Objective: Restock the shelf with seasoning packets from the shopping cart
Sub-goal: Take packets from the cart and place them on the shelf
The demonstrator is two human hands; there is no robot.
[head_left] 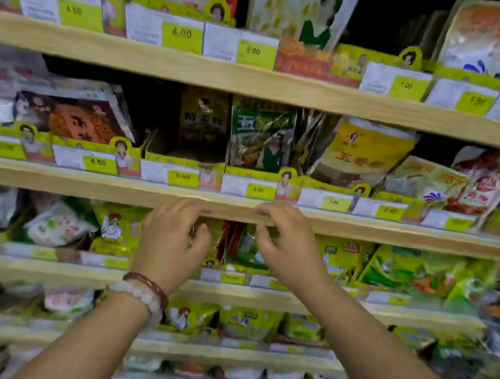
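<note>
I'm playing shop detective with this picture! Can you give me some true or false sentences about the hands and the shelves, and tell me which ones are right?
1. Both hands reach into the same row of packets. True: the left hand and the right hand are at the packets under one wooden shelf board.
2. The left wrist wears a watch. False: it wears two bead bracelets, one dark red and one pale.
3. The price tags are yellow-green. True: see the 4.50 tag.
4. The shelves are metal wire. False: they are light wooden boards.
5. The shopping cart stands beside the hands. False: no cart shows in this view.
</note>
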